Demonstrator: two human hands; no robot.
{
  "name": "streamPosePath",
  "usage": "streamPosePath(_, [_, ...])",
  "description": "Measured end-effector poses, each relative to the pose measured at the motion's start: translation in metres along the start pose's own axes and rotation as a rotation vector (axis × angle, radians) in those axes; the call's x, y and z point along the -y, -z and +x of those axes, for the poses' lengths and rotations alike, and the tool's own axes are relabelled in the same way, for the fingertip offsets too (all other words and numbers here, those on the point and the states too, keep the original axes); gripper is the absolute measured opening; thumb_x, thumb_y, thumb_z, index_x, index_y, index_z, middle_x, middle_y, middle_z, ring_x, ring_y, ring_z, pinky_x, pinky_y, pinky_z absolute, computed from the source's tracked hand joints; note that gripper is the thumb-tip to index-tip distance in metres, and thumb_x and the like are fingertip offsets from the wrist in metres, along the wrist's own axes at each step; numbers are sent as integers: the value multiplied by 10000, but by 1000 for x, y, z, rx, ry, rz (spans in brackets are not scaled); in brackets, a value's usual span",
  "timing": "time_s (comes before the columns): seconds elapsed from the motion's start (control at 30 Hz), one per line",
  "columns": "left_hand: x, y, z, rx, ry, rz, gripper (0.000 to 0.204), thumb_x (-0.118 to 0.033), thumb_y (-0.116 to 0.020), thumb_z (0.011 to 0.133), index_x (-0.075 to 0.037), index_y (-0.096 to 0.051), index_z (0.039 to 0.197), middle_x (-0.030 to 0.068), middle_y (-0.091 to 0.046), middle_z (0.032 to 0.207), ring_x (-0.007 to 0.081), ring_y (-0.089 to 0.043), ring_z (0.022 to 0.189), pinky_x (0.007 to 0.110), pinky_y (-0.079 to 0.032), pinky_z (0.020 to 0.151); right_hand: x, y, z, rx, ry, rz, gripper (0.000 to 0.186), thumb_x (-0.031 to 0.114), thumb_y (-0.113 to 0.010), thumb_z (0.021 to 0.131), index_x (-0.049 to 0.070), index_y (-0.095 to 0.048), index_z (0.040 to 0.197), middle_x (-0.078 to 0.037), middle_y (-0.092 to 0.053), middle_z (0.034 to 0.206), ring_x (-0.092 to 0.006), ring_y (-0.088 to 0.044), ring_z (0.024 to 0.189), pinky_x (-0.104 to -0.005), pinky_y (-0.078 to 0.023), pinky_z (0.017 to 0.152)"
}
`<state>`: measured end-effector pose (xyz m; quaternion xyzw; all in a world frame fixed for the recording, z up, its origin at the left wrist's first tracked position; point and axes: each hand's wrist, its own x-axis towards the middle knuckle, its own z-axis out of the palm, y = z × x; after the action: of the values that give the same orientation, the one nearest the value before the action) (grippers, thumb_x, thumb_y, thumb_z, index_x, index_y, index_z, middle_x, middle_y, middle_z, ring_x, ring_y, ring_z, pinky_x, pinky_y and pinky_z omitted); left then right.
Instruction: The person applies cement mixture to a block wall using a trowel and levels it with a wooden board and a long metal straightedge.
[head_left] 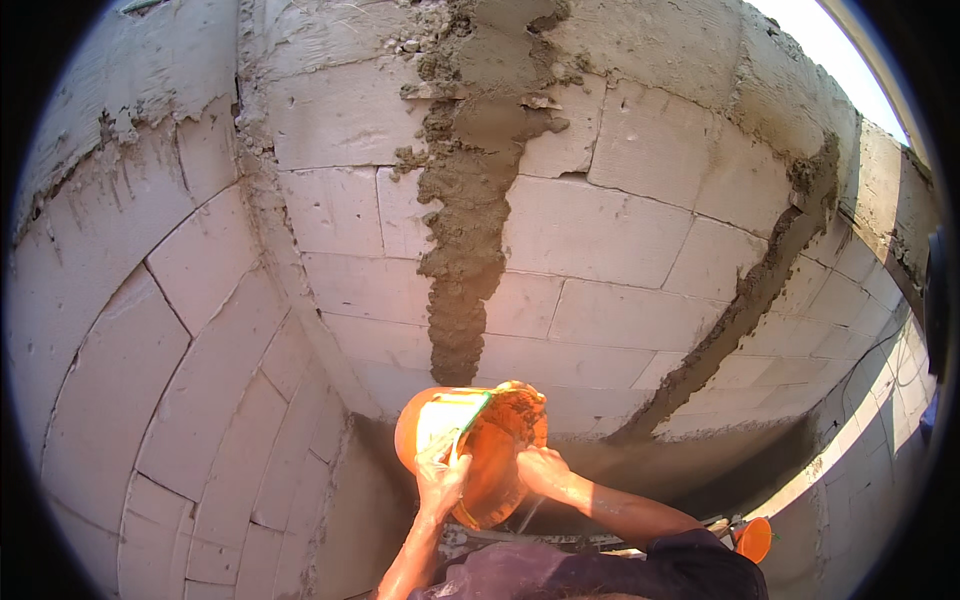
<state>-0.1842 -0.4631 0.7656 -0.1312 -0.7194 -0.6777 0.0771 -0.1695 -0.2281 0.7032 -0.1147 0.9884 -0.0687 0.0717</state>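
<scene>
An orange bucket with a greenish strip along its edge is tipped on its side in front of me, its mouth turned to the right. My left hand is closed round the near left part of its rim. At the bucket's mouth is my right hand, its fingers curled; whatever they may hold is hidden. Wet-looking smears coat the inside of the bucket. Below my right hand, a thin pale streak like running water shows beside the rim.
A pale block wall stands ahead, with a wide band of wet grey mortar and a narrower slanting mortar strip to its right. Another block wall closes off the left. A smaller orange container sits at lower right.
</scene>
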Motion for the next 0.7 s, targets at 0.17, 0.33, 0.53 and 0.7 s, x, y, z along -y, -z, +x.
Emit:
streamPosePath(0.17, [5, -16, 7, -77, -59, -29, 461, -1, -623, 758, 58, -674, 1212, 208, -672, 1266, 294, -586, 1259, 386, -395, 1103, 9, 39, -31, -7, 82, -33, 318, 293, -556, 988, 6, -539, 1125, -229, -660, 989, -394, -704, 766, -507, -569, 678])
streamPosePath(0.33, [-20, -45, 1, 2, -227, 60, 466, 2, -627, 745, 30, -684, 1207, 173, -680, 1267, 312, -565, 1299, 440, -334, 1134, -17, 11, -27, -62, 2, -92, 261, 106, -564, 875, -28, -533, 1097, -192, -670, 846, -383, -701, 751, -481, -555, 640])
streamPosePath(0.53, [-20, -28, 10, 181, -204, 9, 474, 15, -627, 760, 38, -672, 1232, 189, -685, 1253, 293, -600, 1258, 397, -382, 1116, 38, 34, -39, 367, 162, 616, 420, 63, -610, 796, 54, -619, 1215, -197, -714, 901, -322, -711, 786, -438, -554, 677])
streamPosePath(0.7, [-6, 9, 3, -1, -12, -53, 457, 2, -709, 778, 66, -669, 1229, 197, -666, 1291, 263, -576, 1272, 390, -358, 1132, 42, 29, -22, 600, -36, 1389, 387, 203, -733, 905, 20, -618, 1226, 2, -596, 774, -65, -490, 544, -240, -432, 475])
